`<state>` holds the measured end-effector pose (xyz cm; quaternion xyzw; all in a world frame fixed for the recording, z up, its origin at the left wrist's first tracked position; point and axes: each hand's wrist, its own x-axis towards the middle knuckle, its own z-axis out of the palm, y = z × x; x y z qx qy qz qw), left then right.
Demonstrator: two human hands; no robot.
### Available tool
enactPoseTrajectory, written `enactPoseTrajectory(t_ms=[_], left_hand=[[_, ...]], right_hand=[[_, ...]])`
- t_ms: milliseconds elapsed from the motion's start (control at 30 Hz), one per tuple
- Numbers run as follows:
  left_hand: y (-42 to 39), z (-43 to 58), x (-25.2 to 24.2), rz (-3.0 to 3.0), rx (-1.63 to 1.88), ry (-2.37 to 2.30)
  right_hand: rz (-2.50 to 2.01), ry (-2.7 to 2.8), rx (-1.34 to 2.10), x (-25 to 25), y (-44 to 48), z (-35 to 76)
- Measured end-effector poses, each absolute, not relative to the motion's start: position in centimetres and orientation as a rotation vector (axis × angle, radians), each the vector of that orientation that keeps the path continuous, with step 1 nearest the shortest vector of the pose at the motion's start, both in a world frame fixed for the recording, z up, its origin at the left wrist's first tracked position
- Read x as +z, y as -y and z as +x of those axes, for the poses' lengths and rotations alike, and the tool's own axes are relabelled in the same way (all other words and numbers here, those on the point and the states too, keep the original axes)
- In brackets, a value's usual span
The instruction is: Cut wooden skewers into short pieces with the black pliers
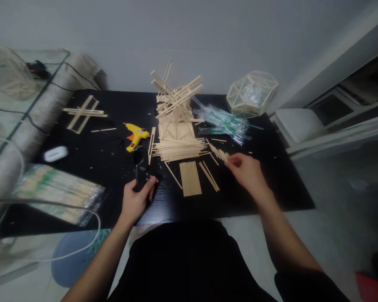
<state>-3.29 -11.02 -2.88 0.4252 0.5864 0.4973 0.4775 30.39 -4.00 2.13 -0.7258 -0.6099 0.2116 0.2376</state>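
My left hand (136,200) is wrapped round the handles of black cutting pliers (140,166) that rest on the black table (107,163). My right hand (246,171) reaches over short wooden sticks (221,154), its fingertips pinched at them; whether it grips one I cannot make out. Between my hands lies a flat row of cut sticks (190,178), with loose sticks (209,176) beside it. Behind them a stick tower model (175,110) stands on a stack of sticks (179,149). A yellow glue gun (135,136) lies left of the stack.
Clear packets of sticks (224,121) and a stick polyhedron (251,93) sit at the back right. A crossed stick frame (84,113) lies back left, a white object (56,153) and a stick bag (58,193) at left. Cables (44,126) cross a rolled mat.
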Motion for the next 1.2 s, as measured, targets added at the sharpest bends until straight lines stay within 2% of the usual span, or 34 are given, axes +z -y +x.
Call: enactPoseTrajectory(t_ms=[633,1200], left_hand=[[10.9,-3.0,-2.3,0.991,1.216,-1.444],[11.1,-3.1,-2.6,1.002,1.228,-1.427]], right_hand=[[-1.906,1.858,0.414,1.4,1.5,27.6],[-1.981,1.917,0.439,0.1,1.5,27.9]])
